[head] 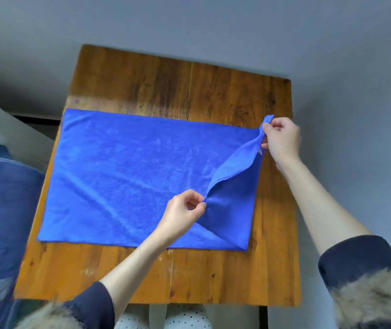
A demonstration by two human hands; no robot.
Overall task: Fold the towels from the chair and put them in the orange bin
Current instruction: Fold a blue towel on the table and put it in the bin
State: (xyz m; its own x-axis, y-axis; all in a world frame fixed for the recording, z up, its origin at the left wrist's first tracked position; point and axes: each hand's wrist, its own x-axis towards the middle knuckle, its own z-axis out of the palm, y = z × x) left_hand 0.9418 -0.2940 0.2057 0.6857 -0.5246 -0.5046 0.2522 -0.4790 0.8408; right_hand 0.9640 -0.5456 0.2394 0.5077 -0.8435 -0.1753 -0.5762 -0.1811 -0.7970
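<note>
Head view: a blue towel [128,176] lies spread on the wooden table [213,276], and this looks like the first fold, with the right hand [282,138] pinching its far right corner and the left hand [185,212] pinching the right edge, both lifted off the cloth. Next, I judge, that edge must be carried leftward, corners level, to meet the left edge. No bin shows, and a small white tag [260,151] by the right hand is unreadable.
</note>
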